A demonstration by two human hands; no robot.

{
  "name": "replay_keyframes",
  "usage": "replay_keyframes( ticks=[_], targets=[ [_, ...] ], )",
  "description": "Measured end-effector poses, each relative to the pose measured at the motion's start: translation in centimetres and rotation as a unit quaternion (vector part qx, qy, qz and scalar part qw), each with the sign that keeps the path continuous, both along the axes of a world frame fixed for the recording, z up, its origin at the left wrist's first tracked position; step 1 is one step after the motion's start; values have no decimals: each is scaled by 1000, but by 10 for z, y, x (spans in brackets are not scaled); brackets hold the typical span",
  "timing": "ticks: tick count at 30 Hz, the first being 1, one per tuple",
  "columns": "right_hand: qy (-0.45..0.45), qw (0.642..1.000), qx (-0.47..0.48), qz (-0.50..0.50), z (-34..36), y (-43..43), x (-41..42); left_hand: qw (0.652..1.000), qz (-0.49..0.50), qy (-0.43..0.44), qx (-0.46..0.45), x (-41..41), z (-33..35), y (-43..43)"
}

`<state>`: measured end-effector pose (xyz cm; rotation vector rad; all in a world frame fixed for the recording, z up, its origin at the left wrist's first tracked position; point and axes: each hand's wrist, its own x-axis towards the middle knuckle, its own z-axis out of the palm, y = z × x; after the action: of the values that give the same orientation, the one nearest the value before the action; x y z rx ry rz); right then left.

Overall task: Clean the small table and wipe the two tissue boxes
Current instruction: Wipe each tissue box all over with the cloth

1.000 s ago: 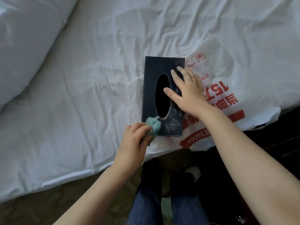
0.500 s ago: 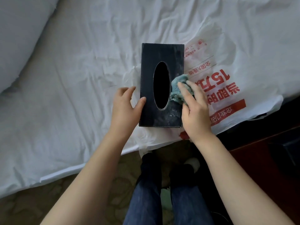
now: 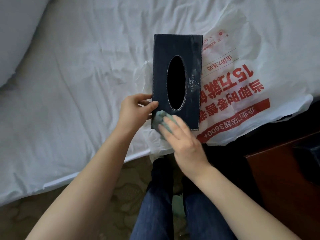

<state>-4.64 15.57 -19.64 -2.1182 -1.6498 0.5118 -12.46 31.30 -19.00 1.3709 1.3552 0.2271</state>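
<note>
Head view: our right hand, fingers nearly straight, now presses the cloth on the lower left corner of the tissue box, down from its right side. Our left hand pinches its left edge. It lies on a plastic bag on the bed; we judge the top nearly wiped.

A dark tissue box lies on a white plastic bag on the bed. The left hand holds its near-left edge; the right hand presses a green cloth on its near corner.
</note>
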Motion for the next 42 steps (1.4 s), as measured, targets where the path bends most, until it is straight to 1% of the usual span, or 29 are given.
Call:
replay_keyframes(
  ticks=[3,5,6,7,9,11,14,17,19,22,24,26,28,30,32,34,36,40,42],
  targets=[
    [-18,996,-16,-83,7,-28,30,1000,7,-12,2,1,0,-5],
    [-26,991,-20,-131,10,-27,32,1000,10,-11,14,2,-1,-8],
    [-26,990,-10,-136,9,-17,27,1000,14,-11,14,2,-1,-8],
    [-27,992,1,-123,5,-4,17,1000,18,-12,11,2,-1,-8],
    [-31,998,15,-59,0,18,-6,1000,22,-9,2,1,-2,-5],
    [-43,999,20,-2,-5,23,-8,1000,21,-11,-5,-1,-1,-3],
    [-41,999,-2,-12,-1,-3,21,999,14,-36,-19,-2,0,-3],
    [-41,999,-15,-26,6,-11,44,999,9,-33,-9,-1,0,-4],
    [-34,999,-5,-36,3,14,58,999,-3,-30,-10,0,-2,-3],
    [-20,996,4,-89,2,76,94,999,-20,-34,-18,0,0,0],
    [-16,992,-6,-126,3,115,120,999,-25,-34,-22,1,0,2],
    [-8,990,-10,-140,6,133,131,999,-20,-36,-31,1,1,3],
    [-6,992,-4,-128,6,117,124,998,-11,-37,-41,2,2,2],
    [9,993,11,-113,4,69,99,998,2,-37,-48,4,3,0],
    [26,994,-6,-102,6,17,69,998,15,-38,-50,5,4,-1],
    [30,996,-25,-84,10,-3,60,998,17,-33,-46,5,4,0],
    [36,995,-15,-90,10,20,75,998,4,-32,-47,6,4,3],
    [29,989,-8,-146,14,120,129,997,-13,-43,-65,7,5,9],
    [32,987,10,-159,15,161,137,996,-18,-45,-71,8,6,10]
  ],
)
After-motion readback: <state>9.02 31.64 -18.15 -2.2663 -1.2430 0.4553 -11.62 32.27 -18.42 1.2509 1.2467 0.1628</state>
